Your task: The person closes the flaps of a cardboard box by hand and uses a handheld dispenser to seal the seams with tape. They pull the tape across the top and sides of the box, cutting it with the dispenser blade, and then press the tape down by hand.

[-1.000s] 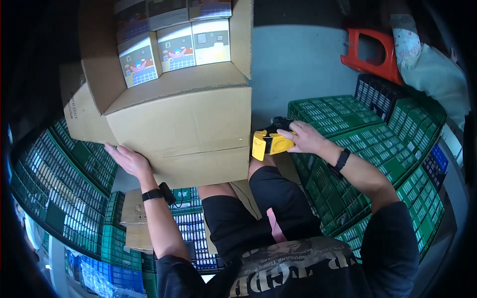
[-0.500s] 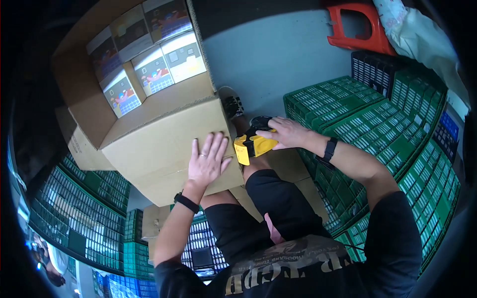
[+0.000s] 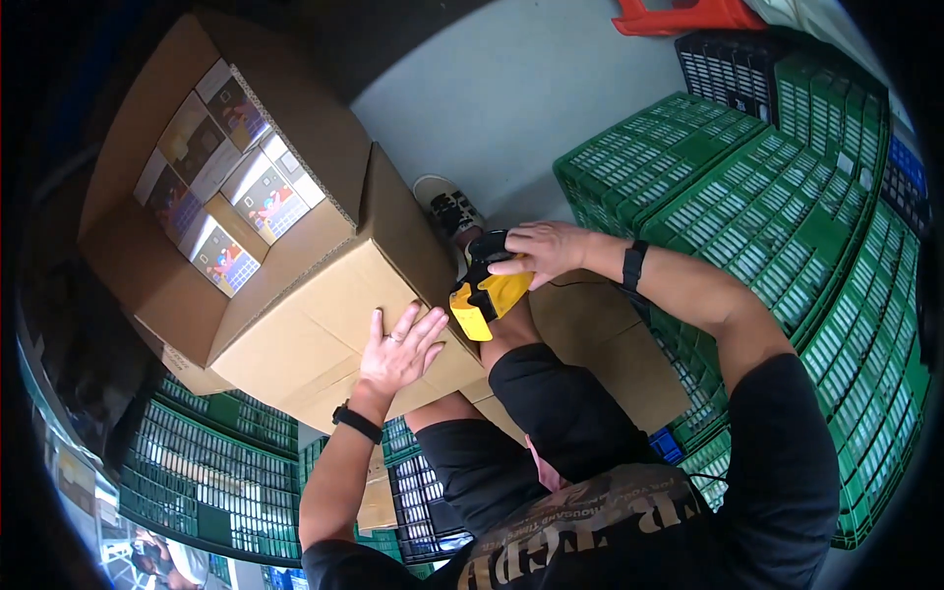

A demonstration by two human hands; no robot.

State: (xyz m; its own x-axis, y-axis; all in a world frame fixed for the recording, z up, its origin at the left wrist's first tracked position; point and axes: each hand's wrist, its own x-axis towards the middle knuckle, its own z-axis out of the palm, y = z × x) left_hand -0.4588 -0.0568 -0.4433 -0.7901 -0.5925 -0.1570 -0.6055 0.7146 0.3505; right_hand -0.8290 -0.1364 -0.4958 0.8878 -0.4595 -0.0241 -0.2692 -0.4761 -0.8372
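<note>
L hand [image 3: 396,349] rests on the near panel of the big cardboard box [image 3: 305,329], fingers spread; grip wide, nothing held. R hand [image 3: 546,251] has its grip closed round the yellow/blk tape gun [image 3: 501,292]; the gun's yellow end is right by the box's R edge, a bit R of the L fingertips; can't tell if it touches.

Box's top is open, R flap [image 3: 408,221] folded out; small printed boxes [image 3: 265,202] sit inside, w/ a gap in the near row. Shoe [image 3: 452,208] just past the gun. Flat cardboard [image 3: 600,344] on the floor, R of the knee. Green crates [image 3: 757,221] stacked on the R, blk crate [image 3: 726,74] behind.
</note>
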